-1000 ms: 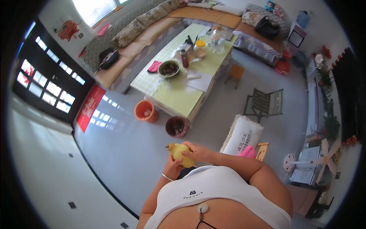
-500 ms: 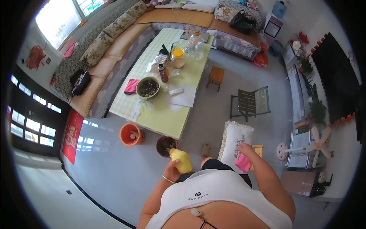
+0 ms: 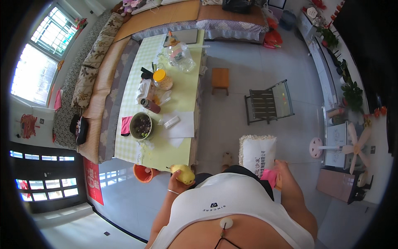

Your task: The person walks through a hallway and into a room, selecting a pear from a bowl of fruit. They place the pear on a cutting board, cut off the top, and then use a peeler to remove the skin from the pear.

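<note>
A yellow pear (image 3: 184,174) is in my left hand (image 3: 175,182), fingers wrapped round its side, just in front of the table's near end. My right hand (image 3: 282,167) is at the right edge of a white fringed cushion (image 3: 253,149). A pink cloth (image 3: 270,177) lies beside that hand, partly over the cushion; whether the fingers grip anything is hidden. On the table (image 3: 172,151) stands a bowl (image 3: 141,125) of dark round fruit with a few green ones. Below the table's end is an orange bucket (image 3: 144,173).
The table also carries a yellow-lidded jar (image 3: 162,79), a dark bottle (image 3: 150,105), a clear plastic jug (image 3: 182,57) and white paper (image 3: 182,125). Ahead stand a wooden stool (image 3: 220,79) and a folding chair (image 3: 263,103). A pink fan (image 3: 354,148) is at right.
The view has shifted, and the dark bin beside the orange bucket is no longer seen. The pear has turned in my left hand. My right hand has moved from the cushion's surface to its right edge.
</note>
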{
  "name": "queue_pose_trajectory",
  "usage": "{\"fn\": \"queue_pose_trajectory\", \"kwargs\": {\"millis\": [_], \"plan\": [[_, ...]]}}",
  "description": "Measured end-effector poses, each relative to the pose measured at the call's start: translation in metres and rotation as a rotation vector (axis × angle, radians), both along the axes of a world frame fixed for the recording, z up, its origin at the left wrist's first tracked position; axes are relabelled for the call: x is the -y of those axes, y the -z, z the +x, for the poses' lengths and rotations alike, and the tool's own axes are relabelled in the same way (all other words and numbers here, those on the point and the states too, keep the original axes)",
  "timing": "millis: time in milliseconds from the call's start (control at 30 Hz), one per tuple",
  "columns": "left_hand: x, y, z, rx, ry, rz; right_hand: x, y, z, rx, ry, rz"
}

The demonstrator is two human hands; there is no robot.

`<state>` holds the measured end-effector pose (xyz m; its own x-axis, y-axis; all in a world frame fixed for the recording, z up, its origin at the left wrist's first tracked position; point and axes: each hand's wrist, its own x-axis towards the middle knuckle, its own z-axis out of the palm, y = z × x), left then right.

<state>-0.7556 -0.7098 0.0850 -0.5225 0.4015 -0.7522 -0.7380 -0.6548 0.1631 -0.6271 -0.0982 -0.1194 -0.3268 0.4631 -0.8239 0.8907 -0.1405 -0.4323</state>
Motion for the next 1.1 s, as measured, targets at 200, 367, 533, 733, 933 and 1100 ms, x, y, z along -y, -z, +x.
{"fn": "queue_pose_trajectory", "kwargs": {"millis": [200, 367, 533, 733, 933, 1100], "plan": [[-0.002, 0.012, -0.078, 0.016, -0.027, -0.108, 0.017, -0.018, -0.18, -0.149, -0.212, -0.035], [-0.002, 0.033, -0.165, 0.071, -0.02, -0.164, 0.013, -0.025, -0.268, -0.137, -0.261, -0.018], [-0.012, 0.058, -0.276, 0.046, -0.084, -0.132, -0.026, -0.021, -0.283, -0.009, -0.326, 0.023], [-0.02, 0.063, -0.397, 0.015, -0.107, -0.088, -0.029, -0.075, -0.348, 0.21, -0.328, -0.009], [-0.031, 0.063, -0.47, 0.018, -0.108, -0.076, -0.046, -0.079, -0.47, 0.08, -0.335, -0.038], [-0.058, 0.08, -0.489, 0.13, -0.203, -0.18, -0.081, -0.061, -0.577, 0.169, -0.464, -0.077]]}}
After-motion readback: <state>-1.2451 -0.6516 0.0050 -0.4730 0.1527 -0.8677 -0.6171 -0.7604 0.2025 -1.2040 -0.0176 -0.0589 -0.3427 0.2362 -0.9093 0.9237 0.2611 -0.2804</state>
